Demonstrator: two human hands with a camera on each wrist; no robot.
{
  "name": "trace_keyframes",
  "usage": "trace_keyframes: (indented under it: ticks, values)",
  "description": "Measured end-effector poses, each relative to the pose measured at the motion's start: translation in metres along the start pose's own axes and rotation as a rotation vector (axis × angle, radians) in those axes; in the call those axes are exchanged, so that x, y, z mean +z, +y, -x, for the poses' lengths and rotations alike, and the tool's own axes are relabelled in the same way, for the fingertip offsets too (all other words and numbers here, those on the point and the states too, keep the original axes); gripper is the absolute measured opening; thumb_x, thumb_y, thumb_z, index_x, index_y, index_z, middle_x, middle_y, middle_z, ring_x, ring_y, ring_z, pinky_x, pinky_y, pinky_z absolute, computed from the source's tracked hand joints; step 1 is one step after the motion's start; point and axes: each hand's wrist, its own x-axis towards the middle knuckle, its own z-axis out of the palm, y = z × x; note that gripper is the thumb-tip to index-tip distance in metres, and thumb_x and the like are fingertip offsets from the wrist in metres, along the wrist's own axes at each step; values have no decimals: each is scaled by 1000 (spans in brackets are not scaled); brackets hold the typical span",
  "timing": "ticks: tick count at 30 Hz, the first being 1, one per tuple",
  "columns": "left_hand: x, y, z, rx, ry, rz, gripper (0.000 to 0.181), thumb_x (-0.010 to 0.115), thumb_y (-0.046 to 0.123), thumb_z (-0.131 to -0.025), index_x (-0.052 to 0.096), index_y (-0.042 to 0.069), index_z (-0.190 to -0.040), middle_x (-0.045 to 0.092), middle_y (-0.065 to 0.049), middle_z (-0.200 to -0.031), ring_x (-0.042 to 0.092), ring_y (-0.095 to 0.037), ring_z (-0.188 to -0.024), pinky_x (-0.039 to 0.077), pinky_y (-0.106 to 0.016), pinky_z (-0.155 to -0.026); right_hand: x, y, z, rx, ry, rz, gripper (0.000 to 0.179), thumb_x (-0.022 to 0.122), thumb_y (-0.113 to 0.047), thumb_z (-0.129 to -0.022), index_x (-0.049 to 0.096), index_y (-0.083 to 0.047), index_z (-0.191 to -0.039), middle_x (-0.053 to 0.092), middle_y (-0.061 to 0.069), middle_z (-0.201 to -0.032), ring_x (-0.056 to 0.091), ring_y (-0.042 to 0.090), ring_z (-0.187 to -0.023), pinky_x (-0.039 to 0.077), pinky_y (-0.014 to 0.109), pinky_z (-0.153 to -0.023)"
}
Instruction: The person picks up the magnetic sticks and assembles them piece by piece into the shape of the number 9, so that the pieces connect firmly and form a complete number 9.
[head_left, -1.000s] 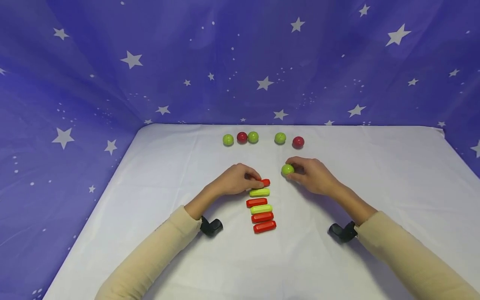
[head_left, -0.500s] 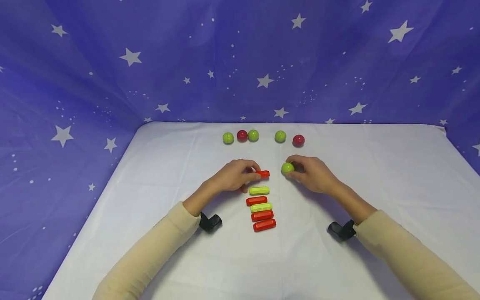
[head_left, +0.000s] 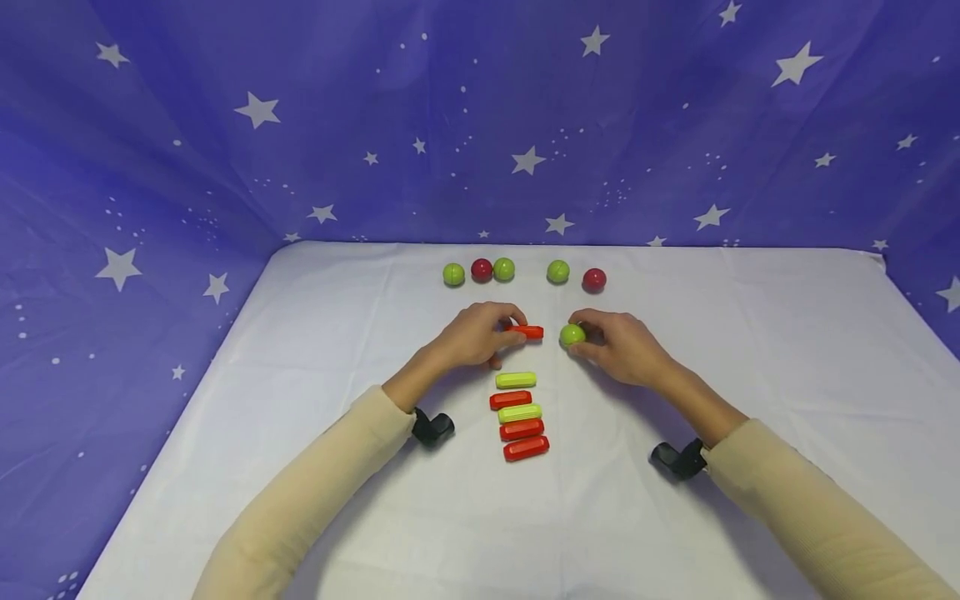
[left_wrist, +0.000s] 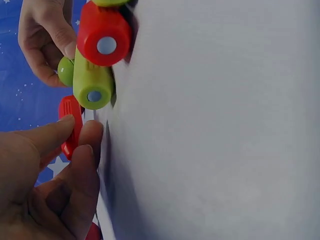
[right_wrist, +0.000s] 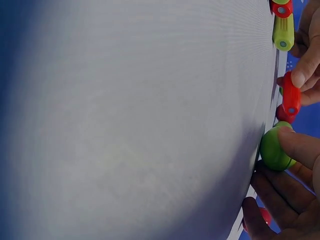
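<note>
My left hand [head_left: 480, 333] pinches a short red building rod [head_left: 532, 332] between thumb and fingers. A grey disc shows in the end of that rod [right_wrist: 291, 107] in the right wrist view. To its right, my right hand [head_left: 626, 346] grips a shiny green ball [head_left: 572, 335] by its sides. A small gap separates the rod's free end from the ball. Below the left hand lies a column of rods: a yellow-green rod [head_left: 516, 380] on top, a red rod [head_left: 511, 400], another yellow-green rod [head_left: 520, 413], then two more red ones.
At the back of the white-covered table [head_left: 360, 500] rest several balls: a green ball [head_left: 453, 274], a red ball [head_left: 482, 269] beside another green one, and, farther right, a green ball [head_left: 558, 271] and a red ball [head_left: 594, 280]. A blue star-patterned cloth [head_left: 420, 100] hangs behind.
My left hand has lifted the red rod away from the top of the column and carried it toward the back, level with the green ball. The right hand keeps its place.
</note>
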Motion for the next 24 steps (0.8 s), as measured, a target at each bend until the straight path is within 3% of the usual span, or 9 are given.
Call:
trace_keyframes:
  ticks: [10,17,24]
  values:
    - [7,2,-12,-6,-10,69,26,69,20,-95,66,12,-119,64,-3,-101,64,-17,-51,49,-27,-47,1,-2,1,10,8,0,36,74,-12,-89,64,-4,-122,69,10,-105,61,28,-96,45,52,-93]
    - [11,4,-18,31,-21,86,26,69,20,-95,66,12,-119,64,-3,-99,64,-17,-51,48,-27,-46,2,0,1,1,14,6,33,74,-12,-89,65,-5,-120,69,9,-103,60,28,-92,47,51,-90]
    - [11,3,-18,3,-31,88,26,71,21,-94,66,12,-117,63,-3,-98,64,-17,-52,47,-25,-46,1,-1,1,-1,10,3,34,74,-11,-89,65,-5,-121,69,8,-103,60,27,-91,47,50,-88]
